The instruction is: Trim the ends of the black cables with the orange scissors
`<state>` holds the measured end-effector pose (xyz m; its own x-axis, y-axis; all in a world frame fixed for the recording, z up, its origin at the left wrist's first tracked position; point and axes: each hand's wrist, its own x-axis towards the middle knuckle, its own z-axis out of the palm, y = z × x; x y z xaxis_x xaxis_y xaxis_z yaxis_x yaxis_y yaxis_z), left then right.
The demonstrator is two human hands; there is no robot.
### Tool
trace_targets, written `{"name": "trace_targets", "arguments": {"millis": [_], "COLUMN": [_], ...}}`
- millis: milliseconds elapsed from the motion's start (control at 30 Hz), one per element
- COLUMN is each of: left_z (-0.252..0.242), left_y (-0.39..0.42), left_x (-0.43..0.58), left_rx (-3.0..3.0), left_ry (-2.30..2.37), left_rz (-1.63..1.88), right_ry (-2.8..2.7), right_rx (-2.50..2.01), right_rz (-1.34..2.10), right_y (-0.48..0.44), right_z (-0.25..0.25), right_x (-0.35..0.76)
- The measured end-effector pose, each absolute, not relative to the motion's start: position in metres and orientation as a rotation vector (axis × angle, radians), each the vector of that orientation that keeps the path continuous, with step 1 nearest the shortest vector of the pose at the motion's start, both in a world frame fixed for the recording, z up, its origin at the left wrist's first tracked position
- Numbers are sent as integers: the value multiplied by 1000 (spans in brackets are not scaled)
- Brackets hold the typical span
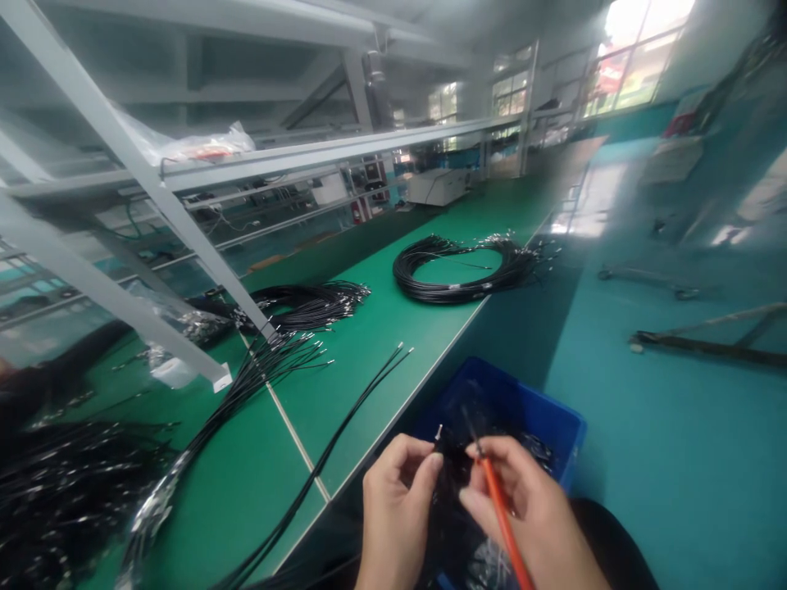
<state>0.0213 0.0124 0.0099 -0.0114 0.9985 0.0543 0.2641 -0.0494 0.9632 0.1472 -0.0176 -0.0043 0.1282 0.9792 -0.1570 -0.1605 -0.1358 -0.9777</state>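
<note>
My left hand [398, 501] is closed in a pinch on the end of a black cable [438, 442], whose small metal tip points up. Just to its right, my right hand [527, 501] grips a thin tool with an orange handle [505, 518]. The tool's dark shaft points up and away; its tip is blurred, so its exact kind is unclear. Both hands are over a blue bin [569, 430] beside the bench edge. Two loose black cables [335, 434] with metal tips lie on the green bench [362, 373] left of my hands.
A coiled bundle of black cables [430, 291] rests further along the bench. More cable bundles [301, 307] lie near the slanted white shelf posts [202, 254]. At far left a person's dark sleeve [67, 365] reaches over a cable pile [79, 492]. A wheeled stand [713, 344] is on the floor to the right.
</note>
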Motion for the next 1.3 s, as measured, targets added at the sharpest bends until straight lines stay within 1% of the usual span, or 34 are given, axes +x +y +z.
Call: {"name": "trace_targets", "arguments": {"millis": [100,267,433,633,833,1100,1300], "left_z": [10,6,10,10,7,9,11], "left_y": [9,2,1,5,9,10,9], "left_x": [24,25,24,20,10,8,6], "left_rx": [1468,1473,1297,1255,1251,1181,929], "left_ry": [1392,1357,1208,1178,1113,1063,956], "left_rz": [1068,1078,1077,1046,1007,1020,963], "right_ry": [-865,-806,-637,-606,-691,-781,-719], "right_rx": [-1237,-1175,-1044,-924,-986,-1074,-1000], "right_rz": [1098,1043,1257,1343,1277,1222,1354], "right_y": [-7,5,-4,-6,-2,-6,-5], "right_z": [6,10,3,-5,-14,1,8], "right_x": [146,138,127,128,135,144,149]}}
